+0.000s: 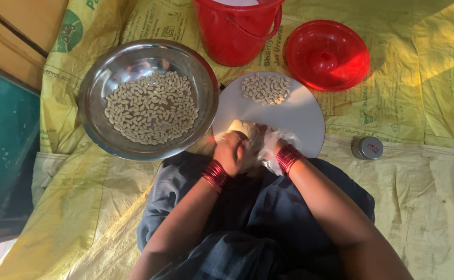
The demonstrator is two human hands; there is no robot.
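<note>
your left hand [230, 153] is curled in a loose fist over the near edge of the round white board [299, 116], fingers closed down on a pale lump of dough [240, 127] that pokes out just beyond the knuckles; your right hand [268, 148] lies pressed against it, wrapped in thin clear plastic, and how its fingers sit under that film you cannot tell from here. both hands are blurred, so it reads as the rolling and pinching step, small bits being worked off the lump. the next move, as a judgement, calls for a light pinch and a short push toward the far side of the board, where a small heap of shaped pieces [266, 88] lies well apart from your hands. to your left, touching the board's edge, stands the steel bowl [95, 93] full of the same pale pieces. beyond the board stand a red bucket [237, 36] and its red lid [326, 54], and a small tin [367, 148] lies on the yellow sheet [434, 197] at your right
</note>
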